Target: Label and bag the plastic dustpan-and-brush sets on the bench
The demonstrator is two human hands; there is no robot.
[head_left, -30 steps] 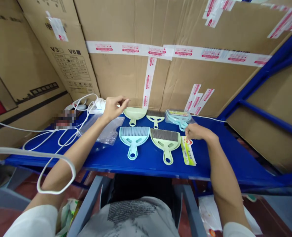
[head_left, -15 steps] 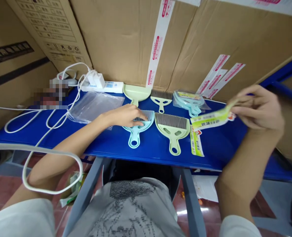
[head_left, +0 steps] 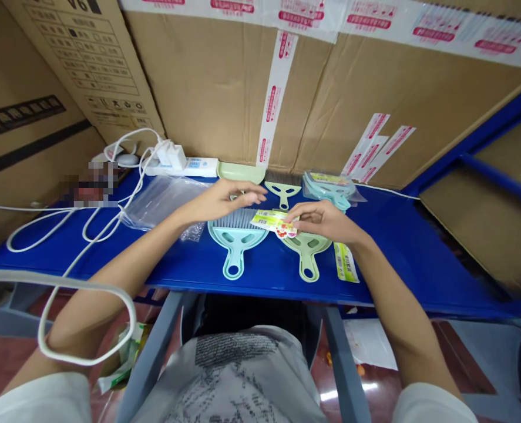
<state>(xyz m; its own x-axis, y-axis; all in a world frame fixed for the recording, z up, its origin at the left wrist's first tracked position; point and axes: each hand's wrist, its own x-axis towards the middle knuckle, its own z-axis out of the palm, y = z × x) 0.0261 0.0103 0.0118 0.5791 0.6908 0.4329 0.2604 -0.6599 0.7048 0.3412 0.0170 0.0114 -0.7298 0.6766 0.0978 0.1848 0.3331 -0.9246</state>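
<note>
While my right hand (head_left: 319, 220) pinches a yellow-green card (head_left: 266, 221) over the near dustpans, my left hand (head_left: 229, 200) hangs loosely half-spread beside it, nothing visible in its fingers.

As I view it from a distance through the head camera, the gripped card overlaps the bristles of the blue dustpan set (head_left: 238, 239) on the left and reaches toward the green dustpan set (head_left: 308, 252) on the right; I cannot tell whether it touches either. A second card (head_left: 345, 262) lies on the blue table (head_left: 401, 252), just right of the green set. On the far side, from left to right, are a pale green dustpan (head_left: 242, 171), a green brush (head_left: 283, 191) and a wrapped blue set (head_left: 326, 187); a clear bag (head_left: 163, 200) lies at left.
</note>
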